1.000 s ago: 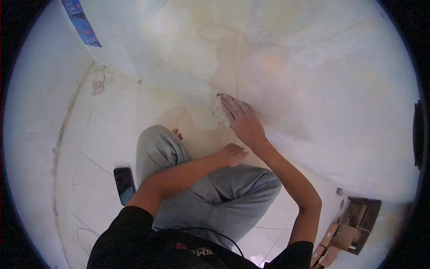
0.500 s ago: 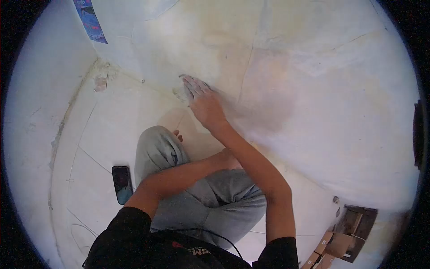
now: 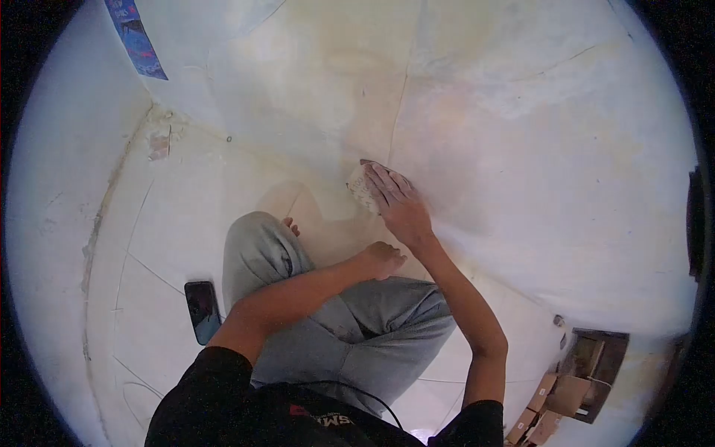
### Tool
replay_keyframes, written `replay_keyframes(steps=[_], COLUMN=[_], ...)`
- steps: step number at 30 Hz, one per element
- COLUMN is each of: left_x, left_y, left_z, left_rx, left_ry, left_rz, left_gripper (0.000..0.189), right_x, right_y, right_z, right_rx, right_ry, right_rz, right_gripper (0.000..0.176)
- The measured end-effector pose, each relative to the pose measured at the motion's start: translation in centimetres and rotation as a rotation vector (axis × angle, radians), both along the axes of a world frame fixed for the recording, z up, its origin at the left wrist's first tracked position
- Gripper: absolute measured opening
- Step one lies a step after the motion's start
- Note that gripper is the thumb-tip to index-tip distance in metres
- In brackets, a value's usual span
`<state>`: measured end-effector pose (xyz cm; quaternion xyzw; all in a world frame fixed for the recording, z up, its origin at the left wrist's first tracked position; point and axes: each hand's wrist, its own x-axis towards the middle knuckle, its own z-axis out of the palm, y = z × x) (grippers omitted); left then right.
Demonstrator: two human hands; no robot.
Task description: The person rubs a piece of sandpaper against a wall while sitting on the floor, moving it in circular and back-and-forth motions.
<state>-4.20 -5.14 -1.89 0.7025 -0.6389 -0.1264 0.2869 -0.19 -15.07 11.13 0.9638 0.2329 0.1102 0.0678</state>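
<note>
My right hand point(image 3: 402, 205) presses a piece of sandpaper or similar sheet point(image 3: 361, 190) flat against the pale wall point(image 3: 521, 179), low down near where it meets the floor. Its fingers look whitish with dust, and the sheet's printed back shows to their left. My left hand point(image 3: 381, 261) is curled closed above my crossed legs, just left of my right forearm. Whether anything is inside its fingers cannot be made out.
A dark phone point(image 3: 202, 313) lies on the tiled floor point(image 3: 156, 261) left of my knee. Cardboard boxes point(image 3: 558, 398) stand at the lower right. A blue poster strip point(image 3: 138, 41) hangs at the upper left. Cracks run across the wall.
My right hand has moved right and down along the wall with the sheet, more of which now shows. My left hand, earlier partly hidden behind the right forearm, is now in plain view.
</note>
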Motion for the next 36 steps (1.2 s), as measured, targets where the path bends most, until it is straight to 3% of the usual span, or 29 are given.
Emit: replay_keyframes(steps=[4,7,9,12,13,15,18,22,24,25,27,30,34,36], left_x=[0.0,-0.8,-1.1,-0.5,-0.5,-0.3,-1.2,0.0,0.5,0.2,-0.2,-0.1,-1.2,-1.4], left_y=[-1.1,-2.2,-2.3,-0.5,-0.1,0.2,-2.5,-0.4,-0.3,-0.3,-0.2,-0.1,-1.9,-1.9], left_z=[-0.2,-3.4,-3.1,-1.1,-0.5,0.5,-4.0,0.0,1.6,1.4,1.1,1.6,-3.8,-4.7], left_rx=[0.235,0.026,-0.53,-0.3,-0.293,-0.257,-0.295,-0.094,0.151,0.15,-0.039,-0.125,-0.251,-0.455], left_ry=[0.138,0.238,0.498,0.582,0.584,0.401,0.271,0.164,0.299,0.299,0.33,0.34,0.39,0.499], left_rz=[0.038,0.068,0.191,0.192,0.193,0.193,0.2,0.045,-0.029,-0.034,0.071,0.099,0.178,0.152], left_gripper=[0.027,0.027,0.029,0.031,0.031,0.03,0.032,0.035,0.029,0.029,0.032,0.036,0.034,0.036], right_x=[2.0,5.2,7.5,9.0,8.9,8.4,4.9,1.0,0.1,0.0,0.4,3.2,7.7,8.1], right_y=[2.3,6.4,8.9,10.9,10.8,9.8,6.3,2.6,2.3,2.7,3.5,5.7,9.7,10.4], right_z=[-0.3,-0.9,-2.0,-3.8,-3.9,-3.3,-1.2,-1.3,-1.2,-0.8,0.0,0.3,-1.6,-2.7], right_rx=[-0.037,0.061,0.125,0.126,0.233,0.334,0.101,0.024,0.015,-0.027,-0.071,0.024,0.203,0.252], right_ry=[-0.026,-0.036,-0.057,-0.13,-0.064,-0.004,-0.024,0.006,0.009,-0.017,-0.049,-0.029,-0.035,-0.053], right_rz=[0.027,0.03,0.032,0.04,0.02,-0.003,0.043,-0.033,-0.062,-0.068,-0.068,-0.025,0.033,0.042], right_gripper=[0.057,0.055,0.054,0.056,0.057,0.058,0.057,0.058,0.058,0.059,0.059,0.059,0.058,0.058])
